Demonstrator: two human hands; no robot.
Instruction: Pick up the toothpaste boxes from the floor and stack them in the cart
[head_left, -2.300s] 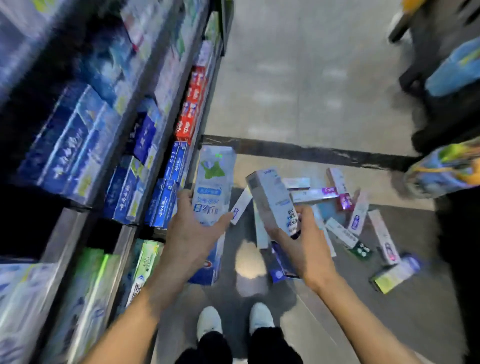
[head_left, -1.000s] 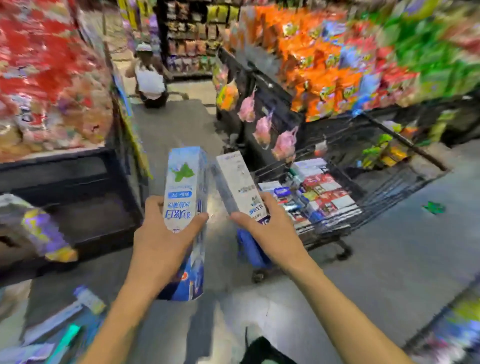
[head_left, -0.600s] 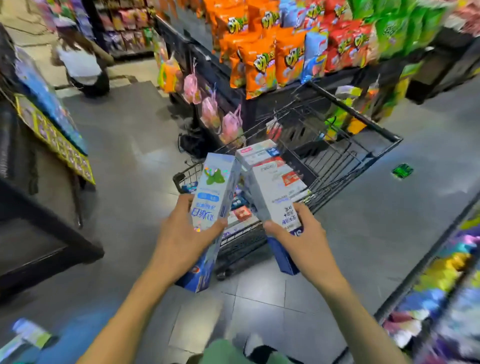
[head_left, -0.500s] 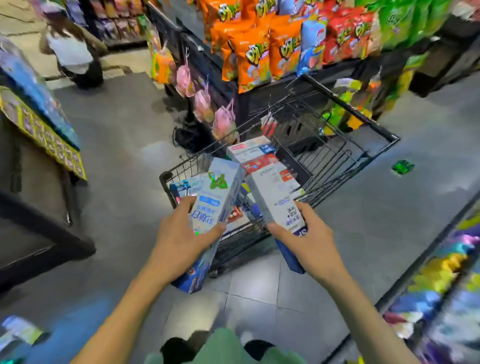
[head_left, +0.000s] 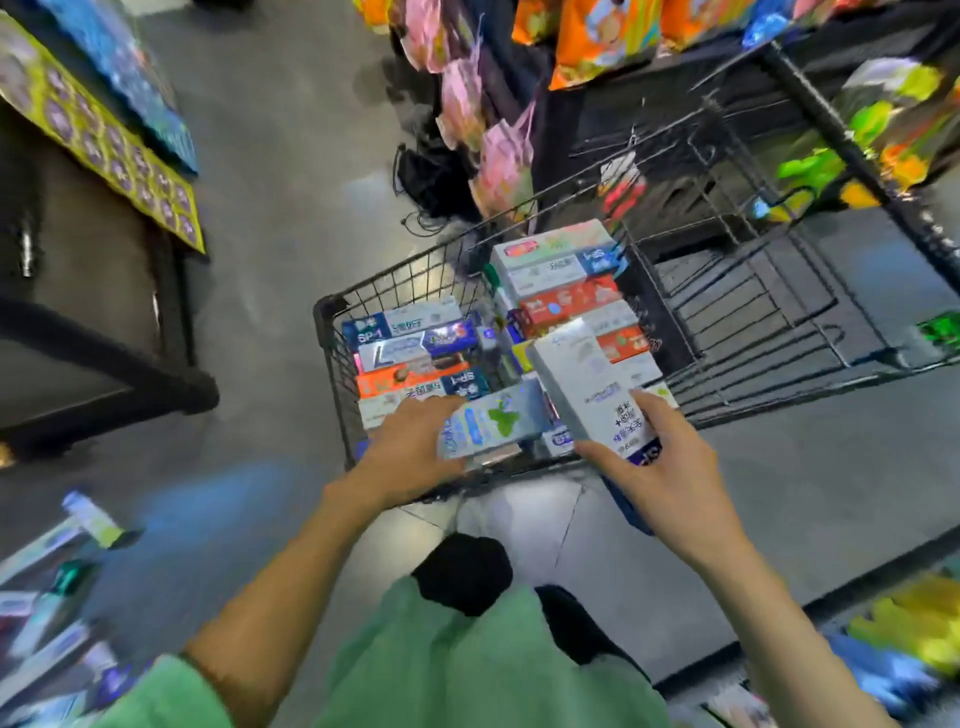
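Observation:
My left hand (head_left: 410, 447) grips a pale blue toothpaste box with a green leaf mark (head_left: 493, 421), held sideways low over the near end of the black wire cart (head_left: 332, 332). A white toothpaste box with a dark blue end (head_left: 597, 389) is held by my right hand (head_left: 665, 478), tilted above the cart's near right corner. Inside the cart, several toothpaste boxes lie in two stacks: a lower left stack (head_left: 415, 353) and a taller right stack (head_left: 561, 275).
More toothpaste boxes (head_left: 57, 582) lie on the floor at the lower left. A dark display stand (head_left: 104, 312) is on the left, and snack shelves with hanging pink bags (head_left: 498, 156) are behind the cart. Grey floor runs to the right of the cart.
I turned from the floor pile and shelf to the cart and moved close over it. Both hands lowered their boxes toward the cart; the left box turned from upright to sideways.

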